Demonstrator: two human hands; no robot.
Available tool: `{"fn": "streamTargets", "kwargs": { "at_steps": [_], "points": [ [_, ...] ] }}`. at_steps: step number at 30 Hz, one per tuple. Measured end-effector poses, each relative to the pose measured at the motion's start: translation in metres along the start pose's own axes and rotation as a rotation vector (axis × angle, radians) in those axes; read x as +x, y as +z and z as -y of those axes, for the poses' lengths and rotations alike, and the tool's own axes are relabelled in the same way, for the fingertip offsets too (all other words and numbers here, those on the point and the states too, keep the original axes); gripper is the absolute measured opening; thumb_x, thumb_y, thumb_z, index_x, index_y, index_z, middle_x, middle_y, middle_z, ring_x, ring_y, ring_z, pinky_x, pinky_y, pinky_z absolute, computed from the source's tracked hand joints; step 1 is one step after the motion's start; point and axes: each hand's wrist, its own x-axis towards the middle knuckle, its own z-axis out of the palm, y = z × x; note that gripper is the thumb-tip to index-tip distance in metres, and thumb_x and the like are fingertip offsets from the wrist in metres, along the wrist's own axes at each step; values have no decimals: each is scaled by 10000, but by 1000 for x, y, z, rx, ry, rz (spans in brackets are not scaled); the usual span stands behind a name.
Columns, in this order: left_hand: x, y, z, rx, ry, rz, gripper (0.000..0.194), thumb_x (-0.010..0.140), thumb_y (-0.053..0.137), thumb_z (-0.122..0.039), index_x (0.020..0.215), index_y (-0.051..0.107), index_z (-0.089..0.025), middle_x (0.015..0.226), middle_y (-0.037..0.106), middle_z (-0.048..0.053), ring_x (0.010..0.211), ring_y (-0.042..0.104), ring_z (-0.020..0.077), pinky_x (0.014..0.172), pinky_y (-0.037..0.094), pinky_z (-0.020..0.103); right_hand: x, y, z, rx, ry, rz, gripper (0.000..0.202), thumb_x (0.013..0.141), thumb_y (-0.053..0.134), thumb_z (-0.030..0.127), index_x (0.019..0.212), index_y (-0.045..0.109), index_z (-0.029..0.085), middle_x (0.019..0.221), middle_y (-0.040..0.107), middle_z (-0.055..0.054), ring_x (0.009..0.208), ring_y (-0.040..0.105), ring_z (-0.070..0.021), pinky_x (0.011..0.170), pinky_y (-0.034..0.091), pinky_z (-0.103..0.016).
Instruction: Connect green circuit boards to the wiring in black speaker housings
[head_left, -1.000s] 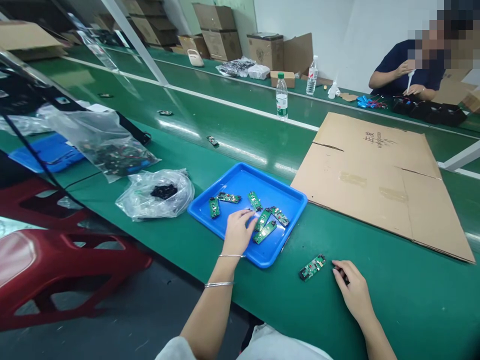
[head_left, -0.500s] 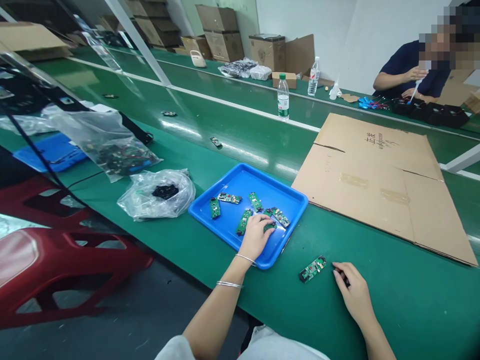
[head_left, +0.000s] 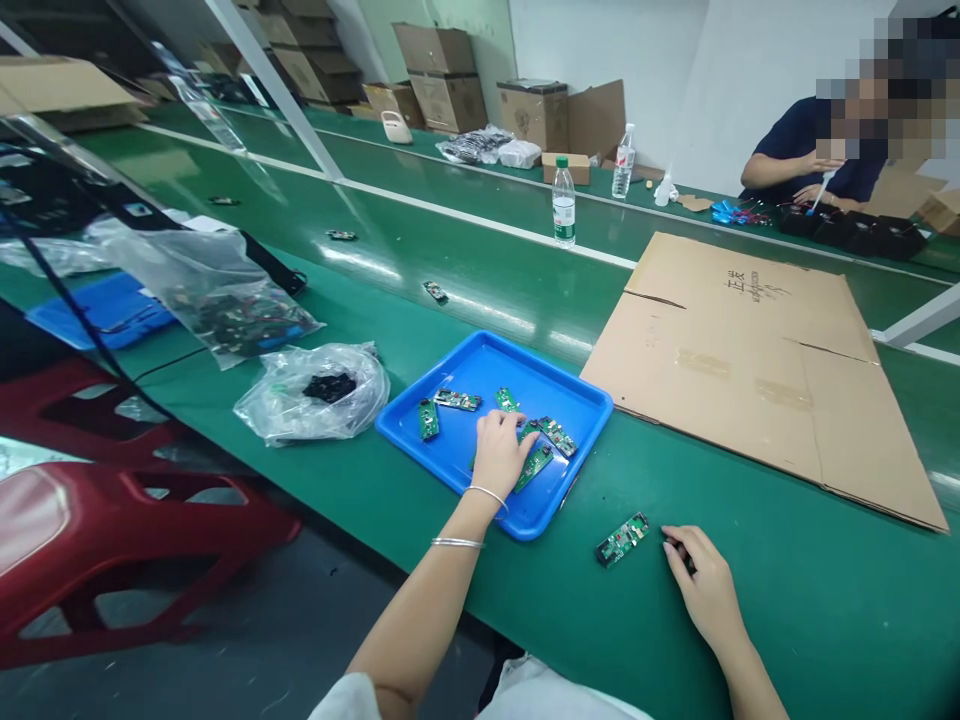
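My left hand [head_left: 501, 452] is over the blue tray [head_left: 411, 452], fingers bent downward and thumb apart, among small green circuit boards. One circuit board [head_left: 534, 468] lies just beside its thumb, and another circuit board [head_left: 558, 437] sits to the right. Farther left in the tray are a circuit board [head_left: 428, 420] and a circuit board [head_left: 458, 400]. Part of the boards under my fingers is hidden. My right hand [head_left: 703, 580] rests on the table with curled fingers around a small black part [head_left: 684, 556], mostly covered. A circuit board [head_left: 622, 540] lies just left of it.
A flattened cardboard sheet [head_left: 750, 370] lies beyond the tray. Left of the tray stands a clear plastic bag [head_left: 315, 392] with black pieces. Several boards, including one board [head_left: 435, 292], lie on the belt near a water bottle [head_left: 564, 205]. A co-worker [head_left: 787, 150] works across.
My left hand has shifted slightly left in the tray, away from a circuit board at its thumb that now shows more fully. My right hand stays in place.
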Motion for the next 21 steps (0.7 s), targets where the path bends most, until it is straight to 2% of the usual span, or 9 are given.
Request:
{"fn": "streamTargets", "kwargs": {
  "at_steps": [4,10,15,21],
  "points": [
    [13,6,1,36,7,33,167,732,619,-222,879,618,-141,871,555,105,897,505,299,843,401,439,0,1,0,3,-9,-10,305,890,395,407,950,612,202,869,620,-65,692,582,-165,614,494,-280],
    [14,14,6,62,-13,62,50,762,577,-193,783,617,-171,831,578,74,845,535,257,780,425,414,0,1,0,1,-14,-14,299,891,394,397,943,618,205,863,627,-66,694,587,-167,613,496,-283],
    [12,16,9,59,-38,83,107,813,559,-247,810,597,-147,858,593,33,847,551,187,752,442,374,0,1,-1,10,-9,-14,297,890,396,398,945,615,205,871,626,-75,693,586,-177,612,497,-297],
    [15,14,8,-10,-57,70,129,807,574,-270,794,598,-144,830,608,26,811,571,176,748,458,375,1,2,-3,14,-19,-16,287,887,406,392,939,616,204,871,625,-68,703,587,-175,616,494,-291]
  ]
}}
